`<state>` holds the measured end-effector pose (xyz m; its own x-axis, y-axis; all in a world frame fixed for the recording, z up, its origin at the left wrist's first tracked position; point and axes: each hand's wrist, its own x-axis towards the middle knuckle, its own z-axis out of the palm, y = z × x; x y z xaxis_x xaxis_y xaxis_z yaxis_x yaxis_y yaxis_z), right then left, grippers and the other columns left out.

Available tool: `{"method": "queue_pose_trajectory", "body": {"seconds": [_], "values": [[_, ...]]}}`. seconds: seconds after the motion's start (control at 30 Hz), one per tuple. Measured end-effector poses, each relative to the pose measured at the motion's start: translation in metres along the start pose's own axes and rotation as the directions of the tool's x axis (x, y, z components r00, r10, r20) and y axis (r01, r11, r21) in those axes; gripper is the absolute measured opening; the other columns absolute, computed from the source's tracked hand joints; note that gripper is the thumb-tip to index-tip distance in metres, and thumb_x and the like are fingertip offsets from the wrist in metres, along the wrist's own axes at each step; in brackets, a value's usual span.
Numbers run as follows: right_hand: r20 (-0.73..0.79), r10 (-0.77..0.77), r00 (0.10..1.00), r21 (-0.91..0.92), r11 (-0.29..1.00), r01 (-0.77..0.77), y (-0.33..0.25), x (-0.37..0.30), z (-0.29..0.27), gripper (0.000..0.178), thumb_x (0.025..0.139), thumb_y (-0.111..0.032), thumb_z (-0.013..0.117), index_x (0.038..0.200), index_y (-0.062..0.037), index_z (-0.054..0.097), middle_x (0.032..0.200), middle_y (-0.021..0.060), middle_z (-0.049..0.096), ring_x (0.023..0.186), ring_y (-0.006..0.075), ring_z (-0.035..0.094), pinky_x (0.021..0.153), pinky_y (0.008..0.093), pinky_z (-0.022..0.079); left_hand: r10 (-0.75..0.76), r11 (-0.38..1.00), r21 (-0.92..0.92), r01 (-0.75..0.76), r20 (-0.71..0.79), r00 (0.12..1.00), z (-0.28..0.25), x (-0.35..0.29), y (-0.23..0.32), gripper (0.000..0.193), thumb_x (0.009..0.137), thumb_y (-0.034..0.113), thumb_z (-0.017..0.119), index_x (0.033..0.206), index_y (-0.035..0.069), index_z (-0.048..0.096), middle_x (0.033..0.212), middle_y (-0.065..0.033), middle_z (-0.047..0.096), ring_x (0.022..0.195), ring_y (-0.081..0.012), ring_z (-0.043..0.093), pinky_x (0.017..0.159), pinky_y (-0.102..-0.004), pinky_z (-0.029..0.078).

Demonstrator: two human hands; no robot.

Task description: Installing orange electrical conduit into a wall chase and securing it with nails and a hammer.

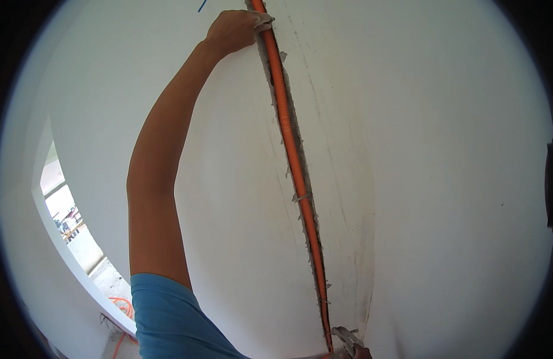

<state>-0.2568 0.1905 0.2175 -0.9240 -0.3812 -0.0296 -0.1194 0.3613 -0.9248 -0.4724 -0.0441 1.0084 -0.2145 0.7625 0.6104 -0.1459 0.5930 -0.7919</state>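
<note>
An orange corrugated conduit (295, 155) runs in a narrow rough channel cut into the white wall, from the top of the view down to the bottom. My left hand (234, 30) is raised to its upper part, fingers closed at the channel's left edge. Something pale covers or sits between those fingertips; what they hold, if anything, is too small to make out. At the conduit's lower end, my right hand (361, 353) is mostly cut off by the lower edge. It is closed on a grey metal tool that looks like pliers (346, 337), beside the conduit.
Thin ties (301, 197) cross the conduit in places. A white wall (456, 179) spreads on both sides. At the left is an opening (70, 209) to the outside, with orange tubing (124, 305) near its foot. A blue strand (202, 6) shows at the top.
</note>
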Motion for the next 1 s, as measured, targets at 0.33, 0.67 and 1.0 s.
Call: {"method": "queue_pose_trajectory", "body": {"seconds": [0.33, 0.67, 1.0], "values": [[-0.098, -0.035, 0.995, -0.253, 0.967, 0.009, 0.018, -0.002, 0.01, 0.057, 0.089, -0.04, 0.064, 0.122, 0.0057, 0.055, 0.099, 0.0276, 0.064, 0.093, 0.0418, 0.062, 0.08, 0.0465, 0.049, -0.182, 0.936, -0.328, 0.126, -0.144, 0.973, 0.02, -0.001, -0.018, 0.023, 0.092, 0.028, 0.06, 0.108, 0.013, 0.068, 0.089, -0.0103, 0.071, 0.08, -0.0279, 0.068, 0.072, -0.0388, 0.053], [0.047, 0.096, 0.994, -0.034, 0.995, -0.094, 0.0, 0.0, 0.016, 0.056, 0.089, -0.033, 0.065, 0.126, 0.0065, 0.053, 0.112, 0.0296, 0.062, 0.106, 0.0436, 0.059, 0.092, 0.0461, 0.046, 0.137, 0.973, -0.174, -0.155, -0.111, 0.984, 0.011, 0.012, -0.015, 0.021, 0.089, 0.024, 0.058, 0.098, 0.011, 0.071, 0.099, -0.0113, 0.07, 0.092, -0.0307, 0.066, 0.081, -0.0405, 0.053], [0.092, 0.041, 0.995, -0.111, 0.993, -0.031, -0.027, 0.019, 0.002, 0.061, 0.09, -0.036, 0.063, 0.131, 0.0057, 0.048, 0.115, 0.0299, 0.061, 0.107, 0.0433, 0.059, 0.091, 0.049, 0.048, -0.154, 0.903, -0.427, 0.052, -0.208, 0.966, 0.014, 0.006, -0.015, 0.025, 0.088, 0.025, 0.064, 0.098, 0.004, 0.071, 0.097, -0.0173, 0.07, 0.088, -0.0331, 0.068, 0.08, -0.0393, 0.053]]}}
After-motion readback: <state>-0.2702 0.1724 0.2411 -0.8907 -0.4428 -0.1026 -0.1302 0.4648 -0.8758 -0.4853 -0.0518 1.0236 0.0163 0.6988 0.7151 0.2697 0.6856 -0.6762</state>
